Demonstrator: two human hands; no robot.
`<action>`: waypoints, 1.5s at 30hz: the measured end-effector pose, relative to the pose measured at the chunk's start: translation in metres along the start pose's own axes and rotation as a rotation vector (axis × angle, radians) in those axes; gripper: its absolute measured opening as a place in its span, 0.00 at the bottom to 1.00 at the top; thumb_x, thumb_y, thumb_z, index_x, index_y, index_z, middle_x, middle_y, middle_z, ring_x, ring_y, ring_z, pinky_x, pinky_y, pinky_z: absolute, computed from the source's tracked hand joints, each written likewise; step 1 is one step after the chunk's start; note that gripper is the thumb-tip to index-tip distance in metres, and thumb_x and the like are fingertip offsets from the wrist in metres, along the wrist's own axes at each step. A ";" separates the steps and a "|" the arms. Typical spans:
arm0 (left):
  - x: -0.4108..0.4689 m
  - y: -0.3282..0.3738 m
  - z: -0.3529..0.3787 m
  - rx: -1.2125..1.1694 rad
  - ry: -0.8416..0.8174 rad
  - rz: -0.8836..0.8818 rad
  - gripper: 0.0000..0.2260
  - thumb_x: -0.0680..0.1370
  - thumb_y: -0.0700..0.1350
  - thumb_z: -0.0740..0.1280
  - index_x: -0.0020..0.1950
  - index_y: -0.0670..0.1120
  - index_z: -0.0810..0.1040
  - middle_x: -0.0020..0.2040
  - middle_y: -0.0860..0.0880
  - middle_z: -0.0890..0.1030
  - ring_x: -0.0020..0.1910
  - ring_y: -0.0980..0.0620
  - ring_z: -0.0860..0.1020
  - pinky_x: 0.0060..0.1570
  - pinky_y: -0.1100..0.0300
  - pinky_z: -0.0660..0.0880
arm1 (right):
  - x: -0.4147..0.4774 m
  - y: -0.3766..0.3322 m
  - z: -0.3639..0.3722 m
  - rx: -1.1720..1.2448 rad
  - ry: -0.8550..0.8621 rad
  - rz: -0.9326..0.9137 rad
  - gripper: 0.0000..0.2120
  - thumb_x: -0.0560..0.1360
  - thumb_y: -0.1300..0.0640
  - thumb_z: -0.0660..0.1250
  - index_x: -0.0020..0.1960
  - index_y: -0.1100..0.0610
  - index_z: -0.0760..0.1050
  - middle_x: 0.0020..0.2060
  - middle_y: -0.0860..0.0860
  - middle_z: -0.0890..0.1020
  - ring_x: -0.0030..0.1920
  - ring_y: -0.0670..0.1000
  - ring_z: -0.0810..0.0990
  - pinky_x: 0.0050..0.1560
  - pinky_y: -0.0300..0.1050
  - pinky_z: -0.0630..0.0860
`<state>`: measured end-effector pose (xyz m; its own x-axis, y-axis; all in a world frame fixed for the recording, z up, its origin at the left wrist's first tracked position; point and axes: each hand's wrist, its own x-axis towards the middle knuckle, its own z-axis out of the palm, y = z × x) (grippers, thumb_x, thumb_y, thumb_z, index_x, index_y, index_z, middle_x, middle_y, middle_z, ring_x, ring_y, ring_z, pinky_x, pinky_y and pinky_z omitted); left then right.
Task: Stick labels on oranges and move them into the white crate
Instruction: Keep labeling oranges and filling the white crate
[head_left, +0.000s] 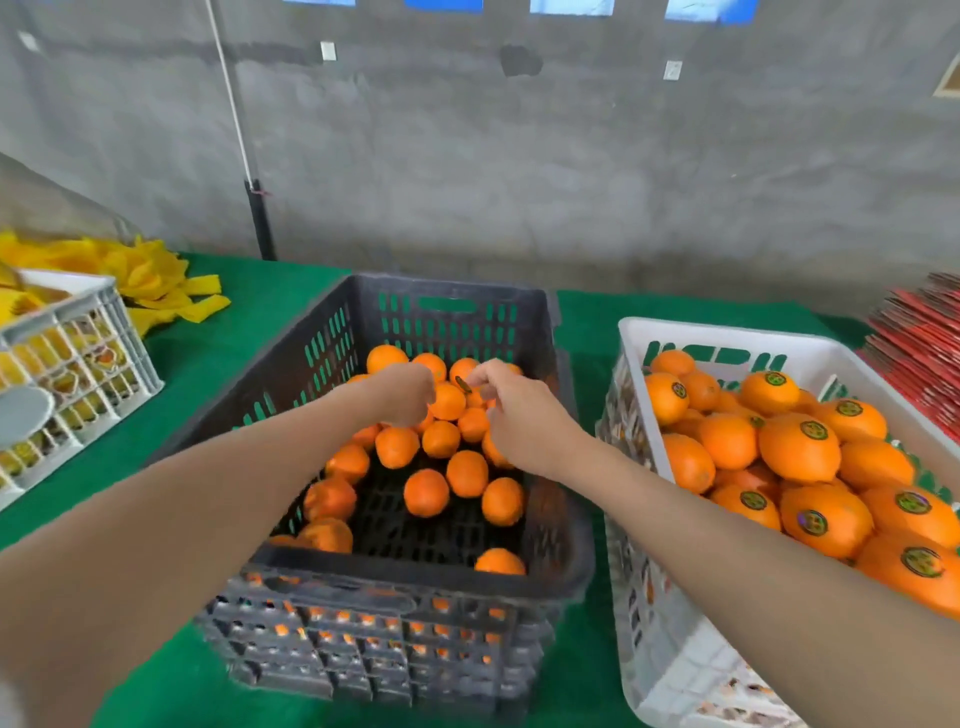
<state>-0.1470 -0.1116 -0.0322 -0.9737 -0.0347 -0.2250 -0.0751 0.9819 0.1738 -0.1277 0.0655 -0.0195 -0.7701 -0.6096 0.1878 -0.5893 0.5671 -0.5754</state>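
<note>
Forearms both reach into the black crate (447, 299), and the hands meet over the far pile of unlabelled oranges (426, 492).

Left hand (408, 392): fingers (418, 402) curled round the side of one orange (447, 401), steadying it on the pile.

Right hand (511, 410): pinching a small dark label (463, 384) at that orange's upper face. Can't tell if it's stuck down yet.

Step looks like label application. To do it well:
- Hold the left grip firm so the fruit can't roll.
- Land the label on a smooth patch.
- Press from the centre outward so the edges don't lift.

Then move it right to the white crate (727, 335), just beside the black one on the green counter (249, 332). That crate is heaped with labelled oranges (800, 447), so set it in a low spot and don't drop it. The heap could shed fruit.
</note>
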 end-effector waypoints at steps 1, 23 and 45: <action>0.015 -0.006 0.004 0.084 0.002 -0.022 0.10 0.78 0.34 0.59 0.40 0.47 0.72 0.38 0.44 0.74 0.34 0.48 0.72 0.30 0.62 0.63 | 0.008 0.002 0.002 -0.001 -0.031 0.031 0.21 0.75 0.72 0.56 0.66 0.60 0.65 0.57 0.62 0.76 0.57 0.60 0.75 0.53 0.58 0.72; 0.155 -0.073 0.071 0.404 -0.017 0.134 0.34 0.76 0.62 0.64 0.76 0.59 0.50 0.71 0.42 0.55 0.66 0.38 0.64 0.61 0.46 0.71 | 0.023 0.022 0.018 0.045 0.006 0.128 0.20 0.80 0.54 0.59 0.68 0.41 0.57 0.60 0.46 0.72 0.54 0.48 0.74 0.54 0.51 0.75; -0.090 0.039 -0.004 -1.529 -0.080 0.151 0.19 0.69 0.39 0.72 0.57 0.40 0.71 0.57 0.38 0.78 0.52 0.43 0.81 0.43 0.54 0.80 | -0.067 -0.006 -0.042 0.507 0.312 0.014 0.06 0.75 0.59 0.67 0.41 0.51 0.74 0.39 0.43 0.79 0.42 0.38 0.77 0.47 0.36 0.75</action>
<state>-0.0626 -0.0707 -0.0015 -0.9824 0.1030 -0.1556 -0.1700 -0.1500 0.9740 -0.0832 0.1265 0.0049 -0.8575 -0.3689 0.3586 -0.4477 0.1917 -0.8734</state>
